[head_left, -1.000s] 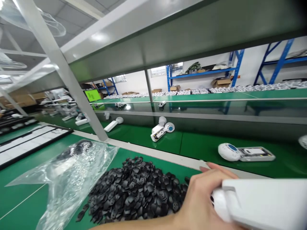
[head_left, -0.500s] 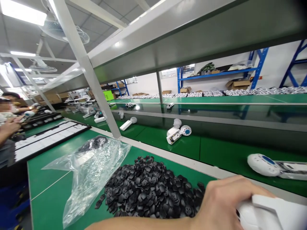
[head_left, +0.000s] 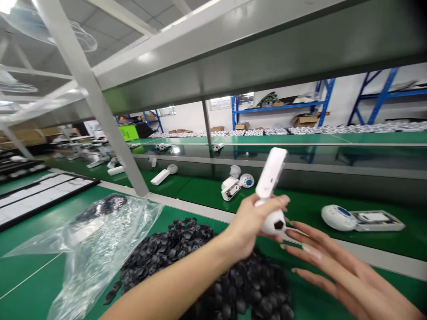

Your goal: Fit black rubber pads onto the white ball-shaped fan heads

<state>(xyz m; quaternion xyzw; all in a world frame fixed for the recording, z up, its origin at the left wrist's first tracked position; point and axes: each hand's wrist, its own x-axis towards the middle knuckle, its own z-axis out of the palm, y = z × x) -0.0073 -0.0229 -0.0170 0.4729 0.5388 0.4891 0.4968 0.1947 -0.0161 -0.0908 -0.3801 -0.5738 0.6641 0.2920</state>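
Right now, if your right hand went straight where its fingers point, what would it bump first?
Probably the white ball-ended plastic device held by the left hand; depth is unclear, so the right hand may be touching it.

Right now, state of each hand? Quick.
Left hand: closed, holding a white device by its rounded end.
Right hand: open, fingers extended beside that rounded end; contact can't be told.

Green surface point(head_left: 30, 284): near edge cut off. Black parts point(head_left: 160, 242): blurred toward that edge, partly behind left forearm point(head_left: 173, 282). Clear bag point(head_left: 100, 253): end cut off. White device point(head_left: 271, 175): partly covered by left hand point(head_left: 250, 220).
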